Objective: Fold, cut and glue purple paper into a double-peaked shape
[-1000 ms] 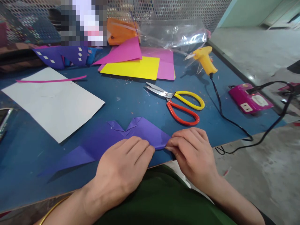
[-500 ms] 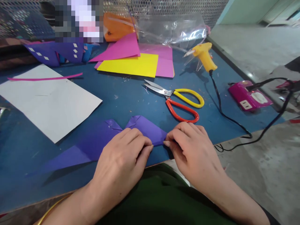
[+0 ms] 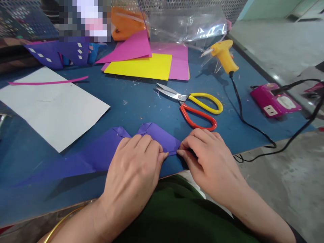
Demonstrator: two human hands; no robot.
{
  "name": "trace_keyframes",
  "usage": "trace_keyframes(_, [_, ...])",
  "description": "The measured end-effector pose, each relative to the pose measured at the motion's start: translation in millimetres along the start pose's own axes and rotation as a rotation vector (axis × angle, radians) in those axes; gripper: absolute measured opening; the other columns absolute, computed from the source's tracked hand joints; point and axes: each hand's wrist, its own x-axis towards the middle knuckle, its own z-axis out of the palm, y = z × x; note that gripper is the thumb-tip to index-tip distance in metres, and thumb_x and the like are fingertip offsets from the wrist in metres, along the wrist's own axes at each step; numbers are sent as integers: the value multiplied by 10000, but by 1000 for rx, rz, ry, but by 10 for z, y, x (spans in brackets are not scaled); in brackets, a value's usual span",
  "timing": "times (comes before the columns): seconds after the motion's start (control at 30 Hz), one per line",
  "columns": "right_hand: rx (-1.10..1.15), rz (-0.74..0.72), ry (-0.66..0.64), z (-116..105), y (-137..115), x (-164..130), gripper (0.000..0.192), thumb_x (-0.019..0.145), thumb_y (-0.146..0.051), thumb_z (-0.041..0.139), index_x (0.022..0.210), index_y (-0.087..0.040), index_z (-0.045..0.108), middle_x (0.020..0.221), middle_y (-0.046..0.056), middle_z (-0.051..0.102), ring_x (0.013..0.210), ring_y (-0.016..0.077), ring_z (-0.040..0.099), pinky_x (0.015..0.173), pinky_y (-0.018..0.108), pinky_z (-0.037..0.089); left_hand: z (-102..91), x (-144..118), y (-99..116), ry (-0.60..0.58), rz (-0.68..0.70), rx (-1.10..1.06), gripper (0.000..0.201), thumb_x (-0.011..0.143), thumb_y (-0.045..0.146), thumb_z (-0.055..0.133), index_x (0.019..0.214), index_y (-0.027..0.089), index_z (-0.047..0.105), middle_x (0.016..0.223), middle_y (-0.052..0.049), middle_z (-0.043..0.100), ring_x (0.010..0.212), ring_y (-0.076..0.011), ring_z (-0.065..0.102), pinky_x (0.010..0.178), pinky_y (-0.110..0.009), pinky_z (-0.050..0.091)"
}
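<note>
A long piece of purple paper (image 3: 98, 152) lies along the near edge of the table, with two peaked, folded-over corners at its top. My left hand (image 3: 135, 168) pinches its lower edge near the middle, thumb against fingers, and covers part of the sheet. At the paper's right tip, my right hand (image 3: 205, 155) closes thumb and fingertips on the same edge. A narrow folded strip shows between the two hands. Just beyond my right hand lie scissors (image 3: 181, 98) with one yellow and one red handle, blades slightly apart.
White paper (image 3: 53, 111) lies at left with a pink strip (image 3: 48, 82) across it. Yellow (image 3: 141, 69) and pink sheets are stacked at the back. A yellow glue gun (image 3: 224, 55) and a magenta power socket (image 3: 274, 100) with black cords stand at right. Decorated purple pieces (image 3: 73, 54) stand back left.
My left thumb has slid slightly right along the lower edge, and its fingers have curled in closer. The right hand keeps its pinch. The view has shifted a little.
</note>
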Motion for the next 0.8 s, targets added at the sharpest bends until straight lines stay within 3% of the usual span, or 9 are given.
trace_keyframes(0.2, [-40,5,-49,-33,-3,52,160,917,-175,547,762,-176,586,789,37,566,743,215,521,690,382,369,-30,22,-28,-21,43,87,242,993,222,493,752,214,512,714,-18,523,672,-230,485,665,-390,310])
trace_keyframes(0.47, [-60,21,-88,-31,-16,67,143,908,-160,525,767,-182,534,807,41,552,766,217,520,688,376,374,-1,27,-57,-9,17,-2,278,984,316,572,738,216,492,711,5,530,656,-202,489,697,-384,313])
trace_keyframes(0.8, [124,70,114,39,52,-110,114,936,-190,615,823,-207,610,842,12,633,807,181,585,765,363,401,53,48,-66,-8,-39,-76,317,977,348,599,703,213,514,702,10,561,671,-184,499,704,-380,318])
